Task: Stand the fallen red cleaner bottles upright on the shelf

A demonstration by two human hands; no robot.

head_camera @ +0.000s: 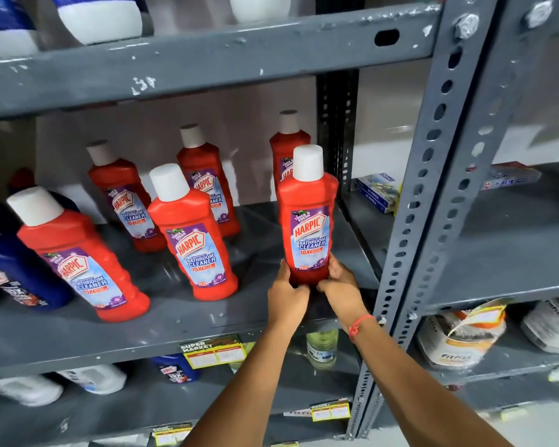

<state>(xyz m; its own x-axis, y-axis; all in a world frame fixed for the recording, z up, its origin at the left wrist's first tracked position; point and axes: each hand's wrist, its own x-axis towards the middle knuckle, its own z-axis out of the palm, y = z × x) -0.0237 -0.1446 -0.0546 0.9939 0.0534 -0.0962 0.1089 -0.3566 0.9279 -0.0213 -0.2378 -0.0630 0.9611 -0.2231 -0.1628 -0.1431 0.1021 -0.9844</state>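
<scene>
Red bottle (307,221) upright, both hands cupping base

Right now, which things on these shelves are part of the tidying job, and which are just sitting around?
Part of the job:
red bottle held at its base by the left hand and right hand
five other red bottles, such as this one
grey shelf

Just sitting around:
blue bottle
small boxes
clear bottle
price tag

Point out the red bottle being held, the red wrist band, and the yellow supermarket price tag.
held red bottle (309,233), head view, on its label
red wrist band (359,326), head view, on the right wrist
yellow price tag (214,353), head view, tag's centre
</scene>
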